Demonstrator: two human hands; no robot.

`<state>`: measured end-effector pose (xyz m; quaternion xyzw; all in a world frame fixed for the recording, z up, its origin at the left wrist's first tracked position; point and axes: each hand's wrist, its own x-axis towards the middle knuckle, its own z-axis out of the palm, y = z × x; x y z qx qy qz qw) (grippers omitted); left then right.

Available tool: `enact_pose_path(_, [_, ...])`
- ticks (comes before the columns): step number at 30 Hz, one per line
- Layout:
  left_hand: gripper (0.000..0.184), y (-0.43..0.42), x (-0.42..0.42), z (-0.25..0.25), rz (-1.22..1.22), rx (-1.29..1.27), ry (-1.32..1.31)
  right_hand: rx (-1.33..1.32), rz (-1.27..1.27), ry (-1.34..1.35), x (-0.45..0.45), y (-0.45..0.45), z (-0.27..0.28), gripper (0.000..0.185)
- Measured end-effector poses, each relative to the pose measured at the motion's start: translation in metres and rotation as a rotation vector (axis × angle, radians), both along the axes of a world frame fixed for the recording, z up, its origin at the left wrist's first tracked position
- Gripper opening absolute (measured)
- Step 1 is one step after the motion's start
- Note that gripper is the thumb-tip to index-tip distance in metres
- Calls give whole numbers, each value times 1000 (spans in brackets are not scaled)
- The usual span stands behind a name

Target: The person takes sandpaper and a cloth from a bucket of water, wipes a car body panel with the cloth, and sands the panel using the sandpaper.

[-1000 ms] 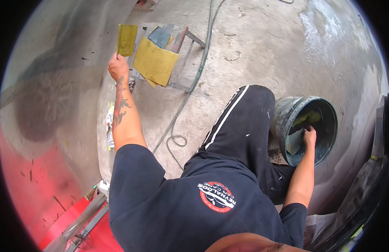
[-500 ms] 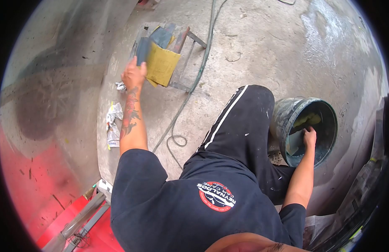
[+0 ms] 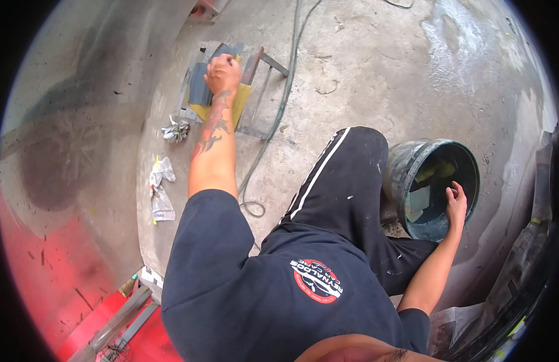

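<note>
Pointing lengthwise forward, leftmost gray sheet (image 3: 199, 85)

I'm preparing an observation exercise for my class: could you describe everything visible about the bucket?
The bucket is round and dark, its outer wall smeared with paler marks. Its wide mouth is open, with a rounded rim. Inside lie a pale, flat piece and a yellowish, irregular one; the interior is too dark to judge any liquid. It is on the stained floor beside the person's bent leg. The right hand is at its mouth; contact is unclear.
</note>
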<state>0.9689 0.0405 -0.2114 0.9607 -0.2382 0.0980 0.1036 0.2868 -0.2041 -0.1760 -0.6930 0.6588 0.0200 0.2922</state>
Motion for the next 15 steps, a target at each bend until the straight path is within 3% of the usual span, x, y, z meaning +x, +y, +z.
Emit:
enact_pose_path(3, [21, -2, 11, 7, 20, -560, 53, -49, -38, -12, -1, 8, 19, 45])
enact_pose_path(6, [20, -11, -3, 31, 26, -1241, 588, -261, 27, -93, 2, 10, 21, 44])
enact_pose_path(7, [20, -15, -14, 44, 27, -1454, 789, -280, 6, -249, 6, 8, 18, 43])
enact_pose_path(8, [21, -20, -26, 53, -56, -1495, 905, -305, -20, -401, 16, 5, 14, 42])
enact_pose_path(10, [22, -38, -62, 68, -228, -1550, 1193, -81, -76, -594, 70, 14, 54, 46])
enact_pose_path(12, [21, -66, -114, 87, -410, -1416, 1461, 153, -171, -913, 121, 30, 99, 56])
enact_pose_path(15, [21, -126, -225, 115, -669, -1197, 1730, 355, 8, -1199, 125, 30, 115, 73])
